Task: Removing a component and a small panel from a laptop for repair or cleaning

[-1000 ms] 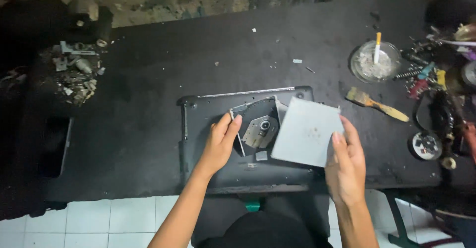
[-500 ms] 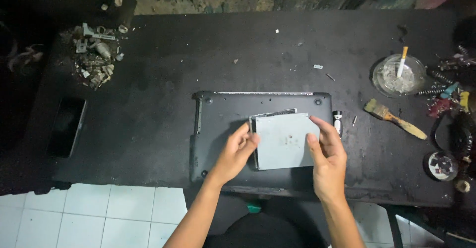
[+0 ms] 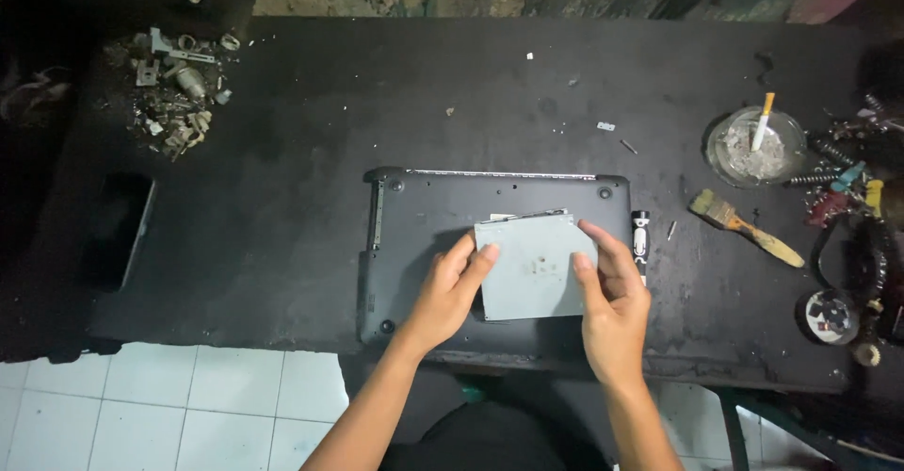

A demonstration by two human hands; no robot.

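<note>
A dark laptop base (image 3: 424,217) lies upside down on the black table (image 3: 282,179), near its front edge. On top of it rests a flat grey metal drive (image 3: 532,264), roughly square. My left hand (image 3: 450,287) presses on the drive's left edge with its fingers spread. My right hand (image 3: 612,287) holds the drive's right side, fingers laid over its top. Both hands keep the drive flat against the laptop base.
A small dark screwdriver (image 3: 640,235) lies just right of the laptop. Farther right are a paintbrush (image 3: 744,228), a glass ashtray with a cigarette (image 3: 756,146), and a clutter of tools (image 3: 852,198). A pile of metal scraps (image 3: 174,94) sits at the back left. White floor tiles (image 3: 188,405) show below.
The grey drive has come down from a tilted, lifted position to lie flat on the laptop base, covering the round part that showed before. Both hands have closed in on its sides.
</note>
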